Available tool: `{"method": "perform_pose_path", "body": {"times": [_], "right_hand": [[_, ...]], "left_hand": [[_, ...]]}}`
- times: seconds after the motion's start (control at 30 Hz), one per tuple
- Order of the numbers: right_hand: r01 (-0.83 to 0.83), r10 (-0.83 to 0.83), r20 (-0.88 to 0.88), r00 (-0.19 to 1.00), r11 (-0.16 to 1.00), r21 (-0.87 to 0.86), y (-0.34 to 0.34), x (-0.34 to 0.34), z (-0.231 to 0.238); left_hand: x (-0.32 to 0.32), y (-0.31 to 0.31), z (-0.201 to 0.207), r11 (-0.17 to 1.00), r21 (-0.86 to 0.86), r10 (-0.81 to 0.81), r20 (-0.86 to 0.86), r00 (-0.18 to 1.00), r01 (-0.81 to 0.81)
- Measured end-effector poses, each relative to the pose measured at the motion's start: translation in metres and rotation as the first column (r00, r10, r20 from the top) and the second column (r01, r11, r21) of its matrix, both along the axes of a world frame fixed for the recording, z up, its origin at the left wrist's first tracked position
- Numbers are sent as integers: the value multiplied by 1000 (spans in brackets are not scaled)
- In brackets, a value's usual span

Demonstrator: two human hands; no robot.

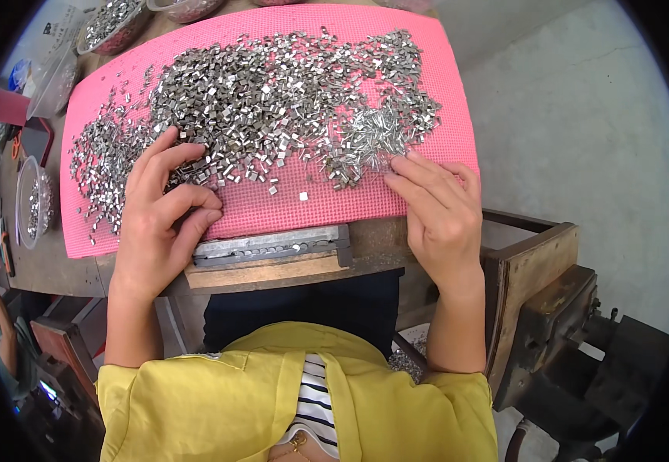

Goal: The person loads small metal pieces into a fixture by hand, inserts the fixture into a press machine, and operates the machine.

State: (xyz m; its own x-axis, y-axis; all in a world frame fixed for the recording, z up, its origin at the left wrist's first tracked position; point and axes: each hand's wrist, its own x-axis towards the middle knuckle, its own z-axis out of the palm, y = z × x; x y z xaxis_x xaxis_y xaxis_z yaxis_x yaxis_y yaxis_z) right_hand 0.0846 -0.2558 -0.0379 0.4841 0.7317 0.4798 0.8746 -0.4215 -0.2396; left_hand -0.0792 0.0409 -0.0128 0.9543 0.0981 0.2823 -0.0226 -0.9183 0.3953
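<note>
A brown work table (pixel 380 239) stretched across the view, the largest thing there. A pink mat (pixel 455 119) with a woven-looking texture covered most of its top. Over the mat spread a broad heap of small silvery metal pieces (pixel 230 96), flat and blocky, thickest at the middle and thinner toward the left. To the right of the table stood a dark, heavy machine (pixel 565 323), beside a wooden frame. At the table's near edge, in front of the mat, lay a long grey metal fixture (pixel 273 248) (a row of curved notches seemed to run along it), with a pale wooden strip (pixel 269 276) along its near side.

The left hand (pixel 149 219) was at the near left side of the heap, close to the fixture's left end. Its thumb and index finger met at the tips, though I could not tell whether anything was pinched there; its other fingers curved out to the edge of the pieces. The right hand (pixel 446 219) reached over the mat's near right part, fingers extended and loosely bent. Their tips were at the border of a cluster of thin silvery pins (pixel 377 129); whether they gripped one, I could not tell.

Smallest of all, a single bright square piece (pixel 303 196) lay apart on the mat, between the hands.
</note>
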Motion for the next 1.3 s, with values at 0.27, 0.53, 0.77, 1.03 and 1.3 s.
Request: {"method": "perform_pose_path", "body": {"times": [0.27, 0.53, 0.77, 1.03, 1.3], "right_hand": [[32, -30, -18, 999, 993, 114, -13, 1, 5], [1, 3, -60, 998, 998, 71, 8, -1, 11], [65, -62, -54, 997, 996, 62, 33, -11, 9], [158, -158, 28, 987, 987, -17, 41, -14, 10], [155, 173, -659, 732, 899, 409, 24, -20, 12]], "left_hand": [[-5, -3, 2, 996, 7, 91, 8, 996, -91], [-3, -16, 16, 975, 195, 108, 11, 994, -108], [-4, -17, 12, 980, 143, 136, 26, 990, -138], [1, -26, 10, 999, -11, 43, 65, 997, -42], [-10, -37, 6, 968, -250, 19, 93, 995, 5]]}}
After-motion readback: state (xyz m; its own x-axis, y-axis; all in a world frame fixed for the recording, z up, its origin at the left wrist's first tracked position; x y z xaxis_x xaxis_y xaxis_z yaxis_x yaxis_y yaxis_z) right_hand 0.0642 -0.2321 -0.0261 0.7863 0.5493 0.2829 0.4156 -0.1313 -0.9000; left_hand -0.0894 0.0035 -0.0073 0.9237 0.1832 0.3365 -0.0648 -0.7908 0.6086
